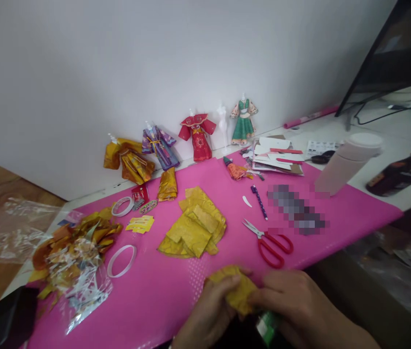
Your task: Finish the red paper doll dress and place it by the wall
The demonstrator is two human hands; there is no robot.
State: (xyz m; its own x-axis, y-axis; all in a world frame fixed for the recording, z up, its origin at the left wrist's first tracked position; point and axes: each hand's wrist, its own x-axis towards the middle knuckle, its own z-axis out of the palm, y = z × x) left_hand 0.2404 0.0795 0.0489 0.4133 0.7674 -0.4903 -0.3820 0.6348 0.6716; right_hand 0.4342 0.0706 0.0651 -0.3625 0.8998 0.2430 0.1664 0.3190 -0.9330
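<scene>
A crumpled piece of yellow patterned paper (237, 290) is gripped between the left hand (208, 315) and the right hand (292, 303) at the near edge of the pink mat (161, 300). Red-handled scissors (269, 241) lie just beyond; folded yellow paper pieces (194, 225) are stacked mid-mat.

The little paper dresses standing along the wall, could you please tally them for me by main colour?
Yellow-gold dress: 1
Purple dress: 1
Red dress: 1
Green dress: 1
Total: 4

A bare white figure stands between the red and green ones and is not counted.
</scene>
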